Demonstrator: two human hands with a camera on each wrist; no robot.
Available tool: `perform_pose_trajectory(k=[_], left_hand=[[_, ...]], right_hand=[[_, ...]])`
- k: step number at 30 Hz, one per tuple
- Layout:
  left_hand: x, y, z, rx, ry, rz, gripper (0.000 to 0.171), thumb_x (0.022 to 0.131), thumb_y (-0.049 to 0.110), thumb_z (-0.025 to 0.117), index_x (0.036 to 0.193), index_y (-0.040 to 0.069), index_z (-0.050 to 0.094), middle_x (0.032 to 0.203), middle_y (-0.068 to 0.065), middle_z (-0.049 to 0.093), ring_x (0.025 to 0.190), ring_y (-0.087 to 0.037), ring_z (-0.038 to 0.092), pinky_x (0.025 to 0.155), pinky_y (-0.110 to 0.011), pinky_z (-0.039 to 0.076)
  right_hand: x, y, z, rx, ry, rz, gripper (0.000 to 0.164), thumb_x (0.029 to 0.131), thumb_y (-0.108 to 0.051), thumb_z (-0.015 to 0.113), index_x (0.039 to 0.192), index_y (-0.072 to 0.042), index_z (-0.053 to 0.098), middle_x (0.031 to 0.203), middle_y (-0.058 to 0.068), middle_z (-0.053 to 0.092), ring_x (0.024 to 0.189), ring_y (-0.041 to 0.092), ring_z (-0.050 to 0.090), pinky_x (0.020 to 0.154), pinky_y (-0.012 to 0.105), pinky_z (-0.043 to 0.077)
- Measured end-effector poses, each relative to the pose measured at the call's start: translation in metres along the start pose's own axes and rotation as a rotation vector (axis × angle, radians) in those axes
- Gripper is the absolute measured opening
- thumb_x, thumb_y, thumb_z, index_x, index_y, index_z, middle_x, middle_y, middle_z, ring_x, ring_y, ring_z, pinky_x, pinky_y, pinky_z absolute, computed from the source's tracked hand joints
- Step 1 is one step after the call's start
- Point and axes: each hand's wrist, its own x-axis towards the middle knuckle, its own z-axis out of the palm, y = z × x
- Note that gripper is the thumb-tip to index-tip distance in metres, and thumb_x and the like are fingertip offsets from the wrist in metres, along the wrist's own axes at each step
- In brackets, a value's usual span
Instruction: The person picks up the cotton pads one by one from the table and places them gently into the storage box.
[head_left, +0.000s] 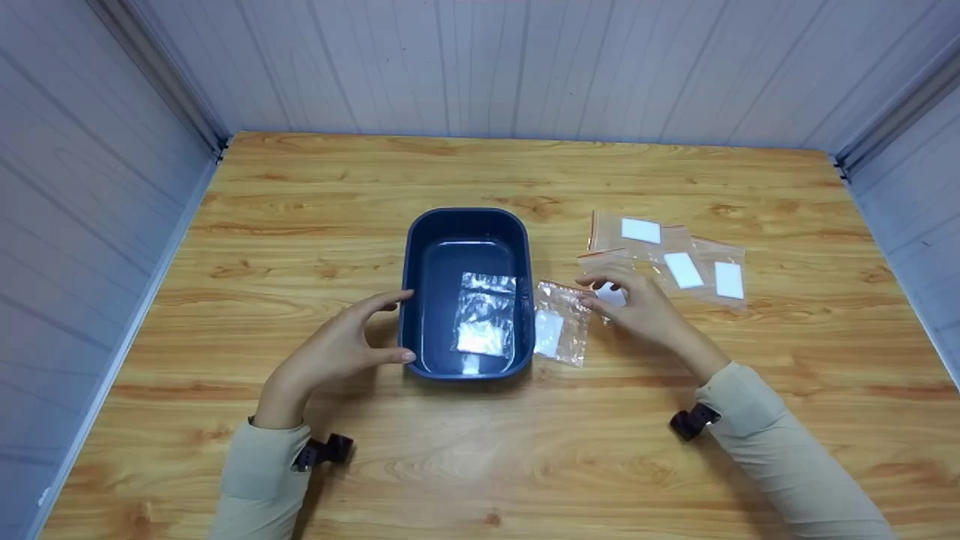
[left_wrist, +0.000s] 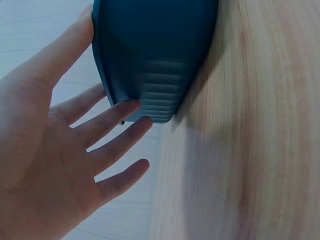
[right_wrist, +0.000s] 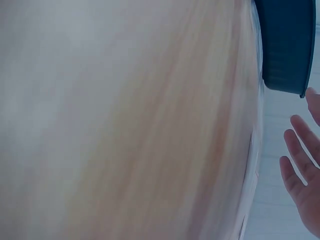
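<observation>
At the left side of the dark blue plastic bin, my left hand has its thumb and a fingertip at the rim. The left wrist view shows that hand with fingers spread along the bin's outer wall. Inside the bin lies a clear zip bag. Another zip bag with a white card lies against the bin's right side. Over the bags my right hand hovers, thumb and forefinger parted with nothing between them. Partly hidden beneath it is a bag with a white card.
To the right, zip bags with white cards overlap on the wooden table. Pale panelled walls border the table at the back and both sides.
</observation>
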Motion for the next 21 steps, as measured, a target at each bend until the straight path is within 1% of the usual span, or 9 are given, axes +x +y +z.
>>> perform_pose_trajectory(k=[4,9,12,16,21], left_hand=[[0.0,-0.001,0.0,-0.009,-0.001,0.015,0.086,0.08,0.036,0.084,0.152,0.019,0.04,0.154,-0.005,0.04,0.144,-0.029,0.031,0.116,-0.053,0.026],[0.0,0.0,0.0,-0.016,-0.006,0.016,0.087,0.079,0.038,0.083,0.152,0.019,0.039,0.154,-0.005,0.039,0.144,-0.029,0.03,0.116,-0.053,0.026],[0.0,0.0,-0.001,-0.014,-0.005,0.014,0.088,0.079,0.039,0.083,0.152,0.019,0.039,0.155,-0.004,0.039,0.145,-0.028,0.029,0.117,-0.052,0.025],[0.0,0.0,-0.001,-0.006,-0.003,0.009,0.087,0.079,0.038,0.084,0.152,0.02,0.039,0.155,-0.004,0.038,0.145,-0.028,0.028,0.117,-0.052,0.024],[0.0,0.0,0.0,0.003,-0.006,0.004,0.087,0.079,0.039,0.083,0.152,0.021,0.039,0.156,-0.004,0.037,0.146,-0.029,0.027,0.117,-0.053,0.024]], right_hand=[[0.001,0.003,-0.005,-0.027,-0.067,0.03,0.031,0.088,-0.008,0.075,0.118,-0.005,0.07,0.122,0.011,0.065,0.102,0.029,0.061,0.087,0.045,0.05],[0.004,0.005,-0.009,-0.058,-0.127,0.029,0.035,0.085,-0.007,0.078,0.119,-0.005,0.069,0.118,0.011,0.066,0.102,0.028,0.06,0.084,0.044,0.049],[0.007,0.006,-0.01,-0.065,-0.158,0.031,0.037,0.084,-0.005,0.078,0.119,-0.003,0.069,0.115,0.012,0.066,0.102,0.03,0.061,0.086,0.047,0.049],[0.011,0.007,-0.011,-0.075,-0.204,0.057,0.039,0.082,-0.004,0.079,0.12,-0.003,0.068,0.115,0.012,0.067,0.105,0.03,0.061,0.093,0.052,0.047],[0.016,0.008,-0.011,-0.081,-0.257,0.099,0.043,0.081,-0.009,0.081,0.121,-0.005,0.067,0.119,0.01,0.066,0.108,0.029,0.059,0.099,0.05,0.045]])
